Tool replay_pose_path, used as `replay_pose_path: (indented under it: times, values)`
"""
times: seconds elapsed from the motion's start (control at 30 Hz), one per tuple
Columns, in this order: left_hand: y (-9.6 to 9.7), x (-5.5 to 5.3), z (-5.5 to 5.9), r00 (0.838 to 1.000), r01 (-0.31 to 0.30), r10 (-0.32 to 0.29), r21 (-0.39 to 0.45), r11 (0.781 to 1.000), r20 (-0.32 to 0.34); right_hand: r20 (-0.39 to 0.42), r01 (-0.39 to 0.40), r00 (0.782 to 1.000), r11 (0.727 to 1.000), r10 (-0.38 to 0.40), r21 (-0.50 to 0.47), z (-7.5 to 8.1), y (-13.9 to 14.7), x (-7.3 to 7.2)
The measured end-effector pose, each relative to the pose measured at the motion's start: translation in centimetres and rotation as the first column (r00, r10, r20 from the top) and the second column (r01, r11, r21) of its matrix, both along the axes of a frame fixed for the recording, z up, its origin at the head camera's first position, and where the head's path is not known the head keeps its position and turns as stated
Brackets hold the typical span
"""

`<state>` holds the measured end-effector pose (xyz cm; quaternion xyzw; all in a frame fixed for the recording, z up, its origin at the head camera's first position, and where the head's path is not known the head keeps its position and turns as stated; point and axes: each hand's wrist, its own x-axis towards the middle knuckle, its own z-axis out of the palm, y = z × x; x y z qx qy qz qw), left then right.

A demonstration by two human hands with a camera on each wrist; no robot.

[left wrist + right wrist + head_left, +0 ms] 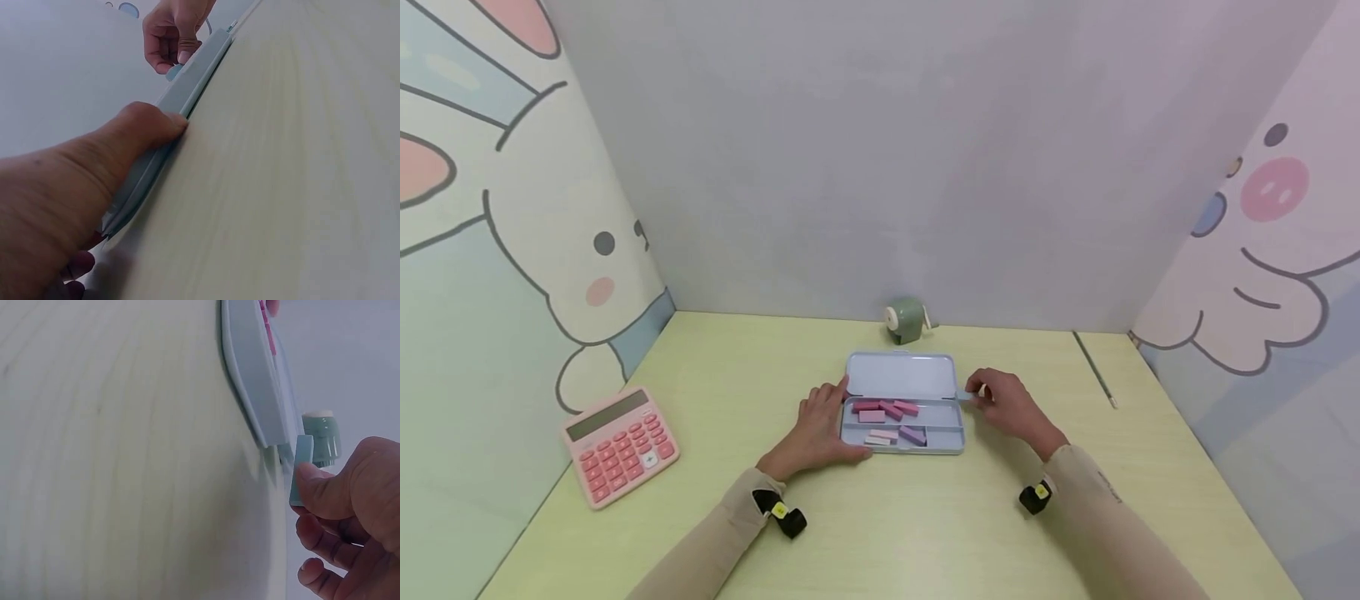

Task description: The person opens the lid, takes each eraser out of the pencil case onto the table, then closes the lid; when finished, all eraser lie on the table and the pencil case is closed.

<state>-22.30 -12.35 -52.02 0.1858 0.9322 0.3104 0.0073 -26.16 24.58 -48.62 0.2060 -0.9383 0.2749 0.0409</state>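
Observation:
A pale blue pencil case (901,375) lies with its lid tipped back on the table. Small pink blocks (871,417) fill part of its rear compartment; a purple block (913,435) and paler ones sit in the front one. My left hand (816,429) grips the case's left end, thumb (164,126) against the front wall and fingers around the side. Just off the right end, my right hand (1011,408) pinches a small light blue block (304,450) between thumb and forefinger; the other fingers are loosely bent.
Behind the case stands a green pencil sharpener (907,321) with a crank. A pink calculator (621,447) lies at the left, and a dark green pencil (1094,369) at the far right. Printed panels (895,167) wall the table's back and sides.

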Motion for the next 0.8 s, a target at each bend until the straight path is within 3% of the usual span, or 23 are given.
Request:
replay_pose_path:
  times: [0.3, 0.8]
  values:
    - [0.1, -0.1, 0.0, 1.0, -0.01, 0.01, -0.007, 1.0, 0.012, 0.082, 0.093, 0.992, 0.995, -0.095, 0.024, -0.9, 1.4, -1.0]
    - [0.1, -0.1, -0.2, 1.0, -0.013, 0.013, 0.013, 1.0, 0.015, 0.132, 0.049, 0.99, 0.997, -0.056, 0.056, -0.8, 1.6, -1.9]
